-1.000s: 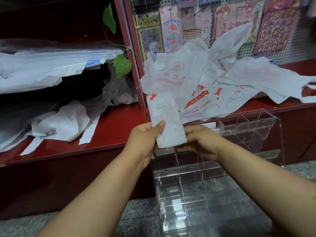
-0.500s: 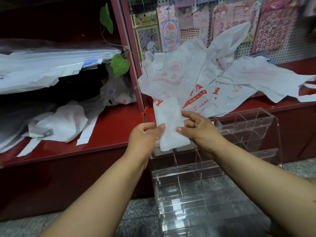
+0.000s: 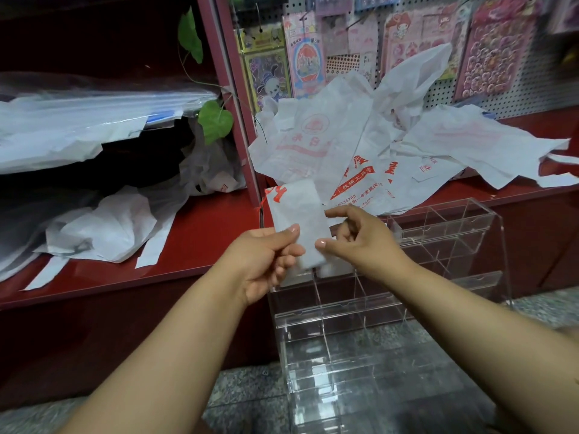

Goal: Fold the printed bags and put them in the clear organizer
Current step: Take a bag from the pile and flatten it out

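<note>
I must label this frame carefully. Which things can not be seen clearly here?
- Head view: lower part of the folded bag hidden behind left hand and right hand.
- Clear organizer: bottom cut by frame edge.
- Print on the bag pile: too small, creased.

Folded bag [image 3: 297, 223] sat between left hand [image 3: 266, 261] & right hand [image 3: 363, 242], above organizer [image 3: 391, 308] top-left corner. Organizer stood on floor [image 3: 250, 393] in front of shelf [image 3: 188, 239]. Pile of bags [image 3: 391, 151] lay on shelf behind organizer, pegboard [image 3: 532, 89] w/ sticker packs [image 3: 495, 48] behind pile. More bags [image 3: 103, 230] lay on shelf at left, past the upright post [image 3: 232, 98]
</note>
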`<action>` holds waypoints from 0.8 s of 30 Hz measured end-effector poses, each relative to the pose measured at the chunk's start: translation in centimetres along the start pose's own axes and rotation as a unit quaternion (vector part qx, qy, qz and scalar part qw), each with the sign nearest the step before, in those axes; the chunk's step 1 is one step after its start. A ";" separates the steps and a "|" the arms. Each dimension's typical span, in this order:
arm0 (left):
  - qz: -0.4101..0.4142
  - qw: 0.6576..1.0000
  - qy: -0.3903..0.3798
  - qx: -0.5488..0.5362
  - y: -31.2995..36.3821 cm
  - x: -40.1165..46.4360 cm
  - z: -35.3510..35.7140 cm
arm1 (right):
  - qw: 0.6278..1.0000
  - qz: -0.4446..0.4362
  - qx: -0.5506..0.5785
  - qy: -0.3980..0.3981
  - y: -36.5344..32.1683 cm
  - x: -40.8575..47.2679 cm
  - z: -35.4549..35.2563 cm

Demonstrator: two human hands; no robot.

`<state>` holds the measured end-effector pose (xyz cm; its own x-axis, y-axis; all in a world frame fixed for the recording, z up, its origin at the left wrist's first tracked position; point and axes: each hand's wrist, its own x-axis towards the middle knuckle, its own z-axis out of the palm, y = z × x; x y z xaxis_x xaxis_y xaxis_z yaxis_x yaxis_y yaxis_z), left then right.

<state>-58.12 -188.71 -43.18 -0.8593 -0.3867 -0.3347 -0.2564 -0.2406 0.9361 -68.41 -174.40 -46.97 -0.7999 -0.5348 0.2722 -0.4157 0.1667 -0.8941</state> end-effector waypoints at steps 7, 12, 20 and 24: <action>0.148 0.986 -0.007 0.079 -0.9 0.2 0.5 | 0.958 0.076 0.271 -0.061 -0.7 0.0 -0.2; 0.232 0.970 -0.004 0.070 -1.2 0.6 0.1 | 0.967 0.041 0.252 -0.016 0.3 0.3 0.0; 0.300 0.936 0.022 0.183 -2.6 0.7 1.2 | 0.966 0.002 0.240 0.100 -0.1 0.1 -0.3; 0.261 0.964 0.043 0.040 -2.2 0.9 2.2 | 0.974 -0.002 0.202 0.107 0.3 0.2 -0.7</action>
<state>-59.28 -186.56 -45.29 -0.8412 -0.5102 0.1792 0.1647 0.0739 0.9836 -68.99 -173.93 -46.91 -0.8886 -0.3423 0.3052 -0.2499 -0.1967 -0.9481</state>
